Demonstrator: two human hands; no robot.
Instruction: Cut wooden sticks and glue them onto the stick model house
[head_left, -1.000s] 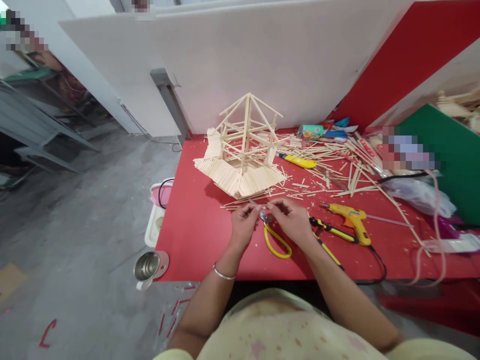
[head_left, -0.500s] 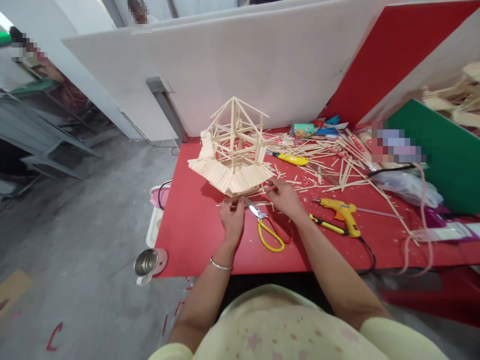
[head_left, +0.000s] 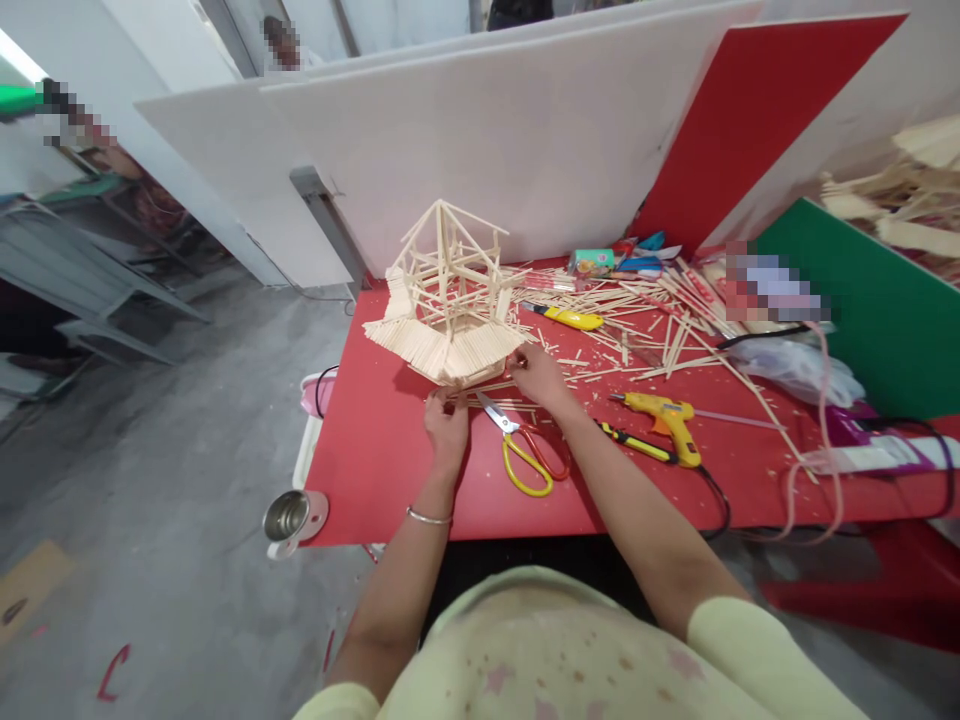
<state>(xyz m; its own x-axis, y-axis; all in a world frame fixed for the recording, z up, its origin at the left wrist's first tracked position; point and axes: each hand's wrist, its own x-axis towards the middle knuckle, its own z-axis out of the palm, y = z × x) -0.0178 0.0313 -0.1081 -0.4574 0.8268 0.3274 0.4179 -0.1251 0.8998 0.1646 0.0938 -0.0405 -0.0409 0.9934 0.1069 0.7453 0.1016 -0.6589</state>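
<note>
A pale pavilion-like model [head_left: 450,350] made of thin wooden sticks stands near the left of the table, with an open frame above a slatted skirt. My left hand [head_left: 447,425] is closed, its thumb and fingers pinched just below the model's front edge. At the skirt's right lower edge, the fingers of my right hand [head_left: 540,378] are curled into a pinch. What either hand grips is too small to make out. Several loose sticks [head_left: 499,404] lie between the hands. Scissors [head_left: 528,465] with red and yellow handles rest between my forearms, their blades partly open and pointing toward my left hand.
On the red table [head_left: 375,480] lie a yellow glue gun [head_left: 670,420], a black-and-yellow cutter [head_left: 637,443], another yellow cutter [head_left: 568,317] and many scattered sticks [head_left: 600,295]. A metal cup [head_left: 296,518] sits at the left front corner. White panels [head_left: 480,140] stand behind.
The view has shifted slightly. The stick model has moved a little left on the table, and my right hand has moved left with it. My left hand stays by its front edge.
</note>
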